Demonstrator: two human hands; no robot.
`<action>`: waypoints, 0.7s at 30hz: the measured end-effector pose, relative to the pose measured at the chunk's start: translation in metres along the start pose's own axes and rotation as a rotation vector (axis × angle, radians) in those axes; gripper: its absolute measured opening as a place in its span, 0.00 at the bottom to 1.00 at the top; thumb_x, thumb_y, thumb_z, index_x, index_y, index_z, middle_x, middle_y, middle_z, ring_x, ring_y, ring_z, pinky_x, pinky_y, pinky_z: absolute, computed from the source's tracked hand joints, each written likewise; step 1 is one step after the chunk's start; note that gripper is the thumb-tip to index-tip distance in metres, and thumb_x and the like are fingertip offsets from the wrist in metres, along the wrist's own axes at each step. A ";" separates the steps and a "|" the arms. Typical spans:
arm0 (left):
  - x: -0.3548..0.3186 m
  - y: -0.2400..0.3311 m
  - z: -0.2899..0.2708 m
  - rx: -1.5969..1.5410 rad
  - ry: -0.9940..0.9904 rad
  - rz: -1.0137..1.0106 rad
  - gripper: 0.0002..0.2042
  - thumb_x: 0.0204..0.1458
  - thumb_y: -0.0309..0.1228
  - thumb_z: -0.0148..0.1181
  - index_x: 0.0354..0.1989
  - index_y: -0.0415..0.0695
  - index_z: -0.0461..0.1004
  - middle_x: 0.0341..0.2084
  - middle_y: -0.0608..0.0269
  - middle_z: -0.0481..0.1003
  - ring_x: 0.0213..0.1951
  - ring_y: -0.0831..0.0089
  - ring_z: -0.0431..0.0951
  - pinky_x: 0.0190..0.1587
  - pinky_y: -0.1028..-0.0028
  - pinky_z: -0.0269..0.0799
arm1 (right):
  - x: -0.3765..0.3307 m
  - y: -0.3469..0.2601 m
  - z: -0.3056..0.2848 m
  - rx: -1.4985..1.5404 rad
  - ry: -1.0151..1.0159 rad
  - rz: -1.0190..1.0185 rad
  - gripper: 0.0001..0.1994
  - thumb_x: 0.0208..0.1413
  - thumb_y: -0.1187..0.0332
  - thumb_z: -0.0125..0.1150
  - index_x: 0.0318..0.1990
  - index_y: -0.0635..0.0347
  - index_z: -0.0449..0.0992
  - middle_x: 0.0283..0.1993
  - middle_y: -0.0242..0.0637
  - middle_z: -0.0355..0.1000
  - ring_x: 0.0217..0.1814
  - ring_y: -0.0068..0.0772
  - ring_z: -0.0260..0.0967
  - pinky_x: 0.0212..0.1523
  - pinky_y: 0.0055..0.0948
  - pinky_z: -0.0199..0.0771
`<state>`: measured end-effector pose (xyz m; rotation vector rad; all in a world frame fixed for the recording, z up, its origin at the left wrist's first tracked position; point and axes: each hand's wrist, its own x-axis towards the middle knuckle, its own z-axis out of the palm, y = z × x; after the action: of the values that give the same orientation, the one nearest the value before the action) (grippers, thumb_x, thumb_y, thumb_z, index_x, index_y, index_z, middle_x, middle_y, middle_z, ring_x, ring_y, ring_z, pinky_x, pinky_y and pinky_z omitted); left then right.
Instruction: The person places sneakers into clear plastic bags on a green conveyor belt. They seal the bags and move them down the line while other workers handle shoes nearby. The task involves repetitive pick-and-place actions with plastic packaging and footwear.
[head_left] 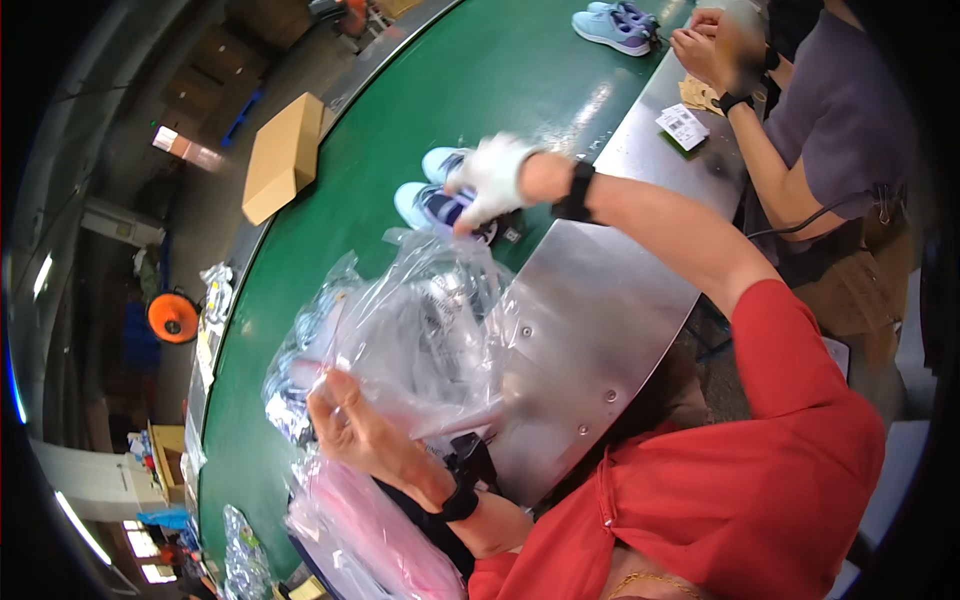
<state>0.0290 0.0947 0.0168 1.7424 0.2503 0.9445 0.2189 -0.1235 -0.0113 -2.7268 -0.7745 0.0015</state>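
A clear plastic bag (pixel 400 330) is gripped by the closed left hand (pixel 350 425); a far shoe (pixel 435 205) is grasped by the gloved right hand (pixel 490 180).

Cardboard box (pixel 283 155) beside the green conveyor belt (pixel 520 70), orange reel (pixel 173 317), far light-blue shoes (pixel 618 24).

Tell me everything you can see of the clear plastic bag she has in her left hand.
The plastic bag is thin, clear and crinkled, glinting with glare. It billows open and upright above the green belt, its right side over the steel plate. The left hand grips its lower edge; the gloved right hand reaches past its top to a pair of shoes. What is inside is unclear.
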 end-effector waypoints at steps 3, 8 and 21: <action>0.000 -0.003 0.007 0.055 0.029 -0.005 0.11 0.58 0.32 0.54 0.26 0.41 0.68 0.21 0.73 0.64 0.25 0.85 0.60 0.27 0.82 0.54 | 0.021 0.016 0.077 -0.296 -0.008 -0.078 0.22 0.41 0.46 0.56 0.39 0.48 0.79 0.35 0.41 0.77 0.41 0.42 0.75 0.42 0.37 0.70; 0.005 -0.009 -0.004 -0.074 -0.001 -0.079 0.10 0.59 0.32 0.53 0.26 0.43 0.67 0.21 0.74 0.62 0.24 0.87 0.58 0.26 0.84 0.52 | 0.033 -0.008 0.075 -0.094 -0.032 0.092 0.21 0.41 0.45 0.54 0.35 0.50 0.80 0.32 0.41 0.76 0.38 0.42 0.75 0.40 0.40 0.73; 0.003 0.004 0.027 -0.381 -0.274 -0.041 0.12 0.58 0.30 0.55 0.22 0.46 0.65 0.17 0.80 0.58 0.21 0.90 0.54 0.21 0.83 0.47 | -0.196 0.003 -0.036 1.592 0.245 -0.134 0.22 0.57 0.51 0.54 0.47 0.61 0.74 0.42 0.35 0.74 0.39 0.24 0.73 0.39 0.26 0.75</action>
<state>0.0487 0.0764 0.0190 1.4837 -0.0696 0.6620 0.0559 -0.2376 0.0061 -1.1353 -0.4831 0.1699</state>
